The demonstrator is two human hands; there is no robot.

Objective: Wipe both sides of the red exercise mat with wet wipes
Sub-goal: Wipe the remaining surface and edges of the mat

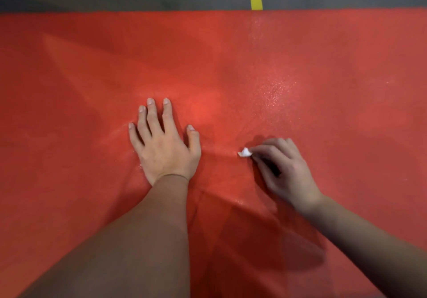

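Head camera looks steeply down, close above the mat (323, 66).

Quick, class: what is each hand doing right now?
Left hand: open, pressed flat on the red mat.
Right hand: closed, pinching a small white wipe.

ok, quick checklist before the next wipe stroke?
1. Wipe gripped: ok, the right hand pinches it at the fingertips; only a small white wad shows.
2. Mat braced: ok, the left hand lies flat on it, fingers spread.
3. Wipe on the mat: cannot tell, it sits at the surface but contact is unclear.
4. Mat flat: not ok, creases run between and below the hands.
5. Coverage: cannot tell; a wet sheen shows only beyond the right hand.
6. Wipe damp and clean enough: cannot tell.
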